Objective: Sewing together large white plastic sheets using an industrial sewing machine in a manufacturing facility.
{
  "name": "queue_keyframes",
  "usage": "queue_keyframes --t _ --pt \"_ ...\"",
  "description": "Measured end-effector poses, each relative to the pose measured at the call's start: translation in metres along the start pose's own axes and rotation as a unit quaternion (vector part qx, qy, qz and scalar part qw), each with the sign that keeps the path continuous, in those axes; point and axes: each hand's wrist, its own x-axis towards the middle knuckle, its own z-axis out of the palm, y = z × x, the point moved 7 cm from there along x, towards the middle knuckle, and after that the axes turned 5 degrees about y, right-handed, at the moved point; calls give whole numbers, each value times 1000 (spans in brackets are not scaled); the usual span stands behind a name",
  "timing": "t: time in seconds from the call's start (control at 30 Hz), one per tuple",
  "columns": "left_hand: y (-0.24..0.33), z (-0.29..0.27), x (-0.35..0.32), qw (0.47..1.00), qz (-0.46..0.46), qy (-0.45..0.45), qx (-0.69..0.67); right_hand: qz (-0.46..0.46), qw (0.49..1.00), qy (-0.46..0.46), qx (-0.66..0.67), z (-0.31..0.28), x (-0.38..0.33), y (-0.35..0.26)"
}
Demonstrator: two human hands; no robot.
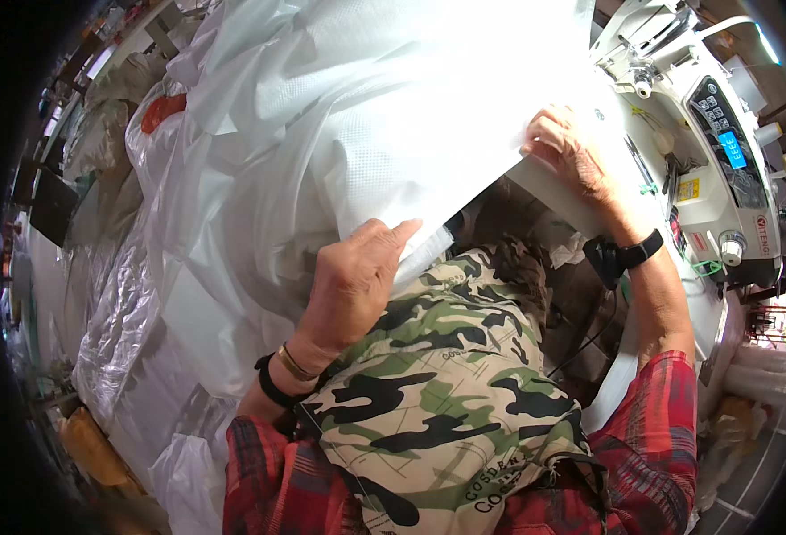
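A big heap of white, slightly see-through fabric [321,143] spreads over the table in front of me and down to the left. My left hand [354,272] pinches its near edge between thumb and forefinger, close to my lap. Farther right, my right hand [571,152] has curled fingers closed on the same edge, which runs straight and taut between the hands. Strong light washes out the cloth around the right hand. The white sewing machine [718,160] stands just right of that hand, its blue display lit.
An orange-red piece [163,113] lies on the fabric at the far left. Shiny clear plastic [125,330] hangs at the left side. A camouflage apron [446,383] covers my lap. Beyond the machine, rolls [758,370] sit at the right, near the tiled floor [754,481].
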Motion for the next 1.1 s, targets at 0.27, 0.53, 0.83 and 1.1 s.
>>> queue_keyframes --t 0.27,0.53,0.83,1.1 --pt "-40 4 12 972 -121 -117 -165 8 998 56 -29 -1 2 34" --pt "-26 3 22 922 -220 -184 -259 34 992 106 -64 -5 0 56" --pt "-16 2 19 983 -62 -158 -68 36 990 91 -101 -3 3 93" --pt "33 65 6 958 175 -225 -21 151 953 158 -209 -12 -4 72"
